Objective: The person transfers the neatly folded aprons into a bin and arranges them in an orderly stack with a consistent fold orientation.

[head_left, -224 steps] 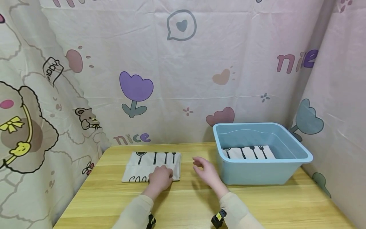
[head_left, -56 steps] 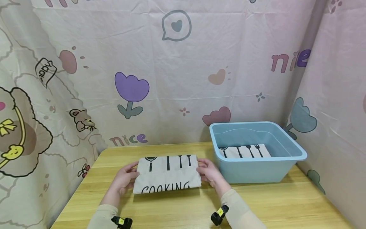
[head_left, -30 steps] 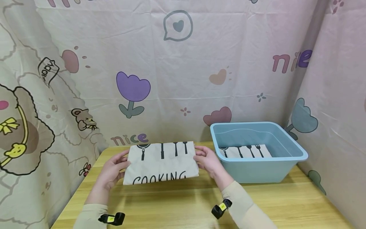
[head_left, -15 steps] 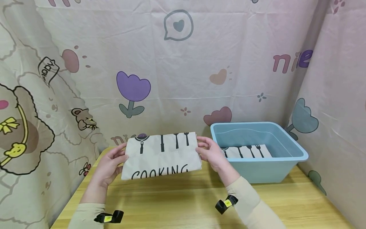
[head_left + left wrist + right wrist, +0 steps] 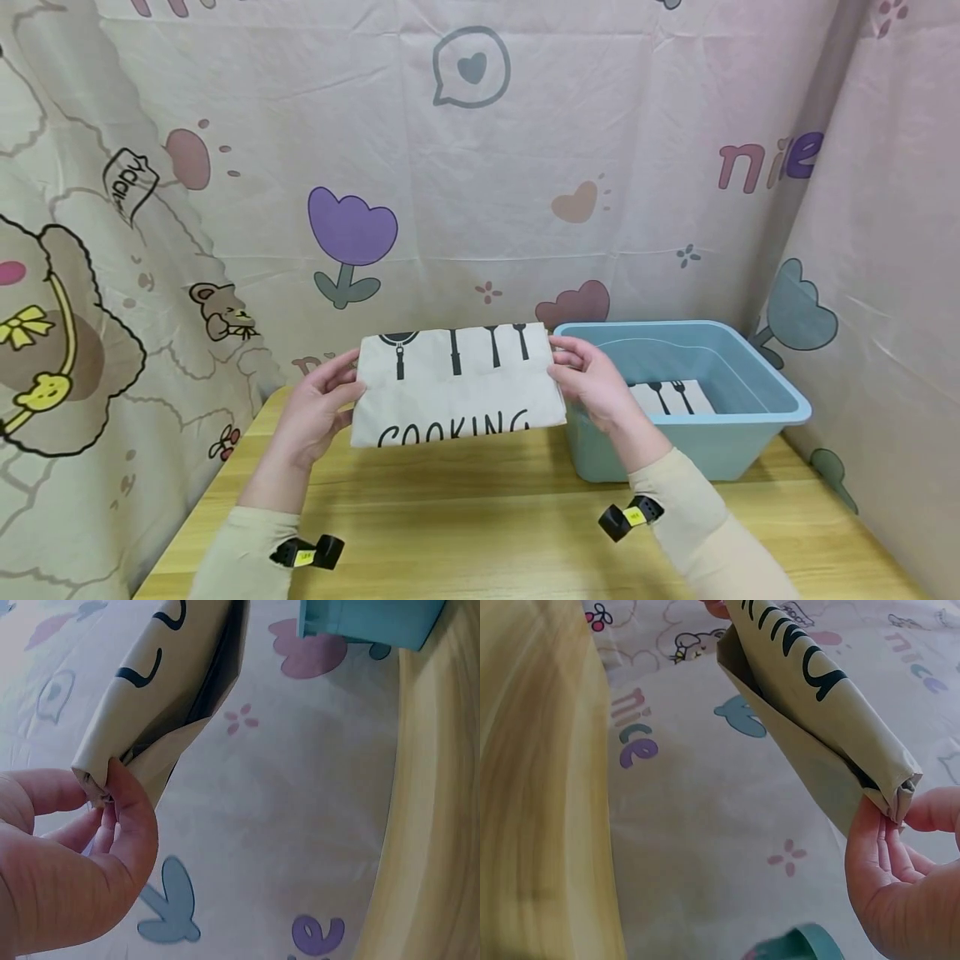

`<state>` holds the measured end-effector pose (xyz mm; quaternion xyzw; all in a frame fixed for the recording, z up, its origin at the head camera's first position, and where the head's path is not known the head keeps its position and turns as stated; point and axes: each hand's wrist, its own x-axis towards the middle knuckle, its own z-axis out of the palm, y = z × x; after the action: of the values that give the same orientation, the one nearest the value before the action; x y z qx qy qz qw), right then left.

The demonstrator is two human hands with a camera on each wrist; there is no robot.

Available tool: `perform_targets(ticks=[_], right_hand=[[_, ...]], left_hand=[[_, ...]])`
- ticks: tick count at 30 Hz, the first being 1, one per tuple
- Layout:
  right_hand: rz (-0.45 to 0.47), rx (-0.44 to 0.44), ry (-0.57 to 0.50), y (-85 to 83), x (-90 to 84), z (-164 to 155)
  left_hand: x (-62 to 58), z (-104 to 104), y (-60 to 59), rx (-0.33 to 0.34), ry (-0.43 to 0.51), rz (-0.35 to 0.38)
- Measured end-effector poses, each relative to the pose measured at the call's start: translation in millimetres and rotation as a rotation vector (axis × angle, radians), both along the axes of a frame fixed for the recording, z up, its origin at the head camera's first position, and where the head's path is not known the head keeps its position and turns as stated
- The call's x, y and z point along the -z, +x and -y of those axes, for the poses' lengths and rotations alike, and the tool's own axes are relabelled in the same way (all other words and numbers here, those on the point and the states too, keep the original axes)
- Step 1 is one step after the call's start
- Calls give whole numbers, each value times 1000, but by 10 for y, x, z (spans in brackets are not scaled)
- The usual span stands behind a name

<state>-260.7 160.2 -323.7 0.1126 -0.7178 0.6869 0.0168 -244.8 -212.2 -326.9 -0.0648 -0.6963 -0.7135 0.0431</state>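
A folded white cloth (image 5: 457,387), printed with black kitchen utensils and the word COOKING, hangs in the air above the table. My left hand (image 5: 321,408) pinches its left end between thumb and fingers. At the right end, my right hand (image 5: 596,387) grips it the same way, overlapping the near left corner of the blue tub (image 5: 675,450). In the left wrist view the folded layers of the cloth (image 5: 169,682) gape along the lower side. From the right wrist, the cloth (image 5: 832,712) slants down to the thumb and fingertips.
Inside the blue tub lies another folded white cloth (image 5: 701,396) with a utensil print, partly hidden by my right hand. The tub stands at the right on the wooden table (image 5: 465,533). A printed curtain (image 5: 450,183) closes off the back and both sides.
Earlier the cloth lay on the table at the left with my left hand on it. Both hands now hold it; it has risen and, lately, shifted right toward the tub.
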Motion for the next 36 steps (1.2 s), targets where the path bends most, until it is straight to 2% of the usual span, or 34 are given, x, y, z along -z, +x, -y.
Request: perform_targets(ticks=[10, 27, 32, 36], right_hand=[[4, 54, 20, 46, -98, -297], [-10, 144, 42, 87, -203, -957], [-15, 189, 70, 101, -199, -1165], [-21, 212, 30, 112, -201, -1322]], left_hand=[[-131, -311, -88, 29, -11, 46], [-225, -979, -294, 194, 83, 53], [-238, -1226, -335, 201, 133, 47], [-263, -1435, -354, 180, 159, 45]])
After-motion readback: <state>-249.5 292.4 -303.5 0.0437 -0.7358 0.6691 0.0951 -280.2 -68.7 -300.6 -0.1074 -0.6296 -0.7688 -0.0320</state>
